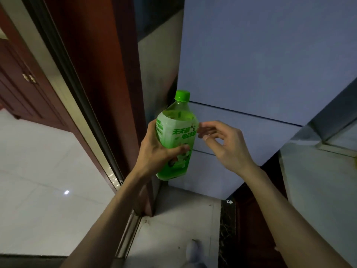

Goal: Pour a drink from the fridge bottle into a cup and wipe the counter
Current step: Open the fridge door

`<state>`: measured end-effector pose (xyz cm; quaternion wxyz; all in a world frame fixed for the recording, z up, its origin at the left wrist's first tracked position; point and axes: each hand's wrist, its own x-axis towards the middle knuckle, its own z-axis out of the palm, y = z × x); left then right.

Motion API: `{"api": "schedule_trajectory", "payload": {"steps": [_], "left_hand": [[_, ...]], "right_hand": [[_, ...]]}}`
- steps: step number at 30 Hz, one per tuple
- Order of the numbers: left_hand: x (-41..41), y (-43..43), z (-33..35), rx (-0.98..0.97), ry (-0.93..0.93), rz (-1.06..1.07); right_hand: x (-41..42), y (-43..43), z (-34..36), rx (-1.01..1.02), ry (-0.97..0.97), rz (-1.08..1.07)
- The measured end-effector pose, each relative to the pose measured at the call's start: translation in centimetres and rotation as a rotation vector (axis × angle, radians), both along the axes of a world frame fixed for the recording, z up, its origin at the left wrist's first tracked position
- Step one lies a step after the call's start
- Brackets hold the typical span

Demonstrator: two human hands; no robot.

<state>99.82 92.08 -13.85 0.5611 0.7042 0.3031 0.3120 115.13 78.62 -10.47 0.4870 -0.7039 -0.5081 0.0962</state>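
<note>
A green-labelled plastic bottle (176, 138) with a green cap, about three-quarters full of pale liquid, stands upright in the air in front of the fridge. My left hand (156, 149) grips its lower body, thumb across the label. Just right of the bottle, my right hand (222, 142) has loosely bent fingers whose tips lie at the label's edge; it holds nothing. The pale blue-grey fridge (260, 64) fills the upper right, and its doors look closed. No cup or cloth is in view.
A dark red wooden door frame (108, 93) and a sliding-door track run down the left of the bottle. A pale counter edge (318, 171) sits at the right. Light floor tiles (38, 180) lie below, and a slippered foot (193, 250) shows at the bottom.
</note>
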Motion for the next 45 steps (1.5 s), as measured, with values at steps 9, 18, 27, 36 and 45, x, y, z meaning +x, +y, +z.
{"api": "schedule_trajectory", "payload": {"steps": [9,18,27,36,45], "left_hand": [[5.5,1.2,0.2,-0.041,0.013,0.214],[6.8,1.2,-0.2,-0.041,0.032,0.455],[6.7,-0.4,-0.8,-0.063,0.043,0.576],[5.4,-3.1,-0.6,-0.071,0.041,0.598],[2.4,-3.6,-0.9,-0.075,0.024,0.612]], "right_hand": [[9.7,7.5,0.6,-0.083,-0.131,0.099],[13.9,19.2,2.2,-0.388,-0.802,0.241],[14.9,25.7,3.8,-0.564,-1.297,0.207],[14.1,27.2,1.6,-0.746,-1.246,0.043],[10.2,24.3,0.7,-0.600,-1.262,0.068]]}}
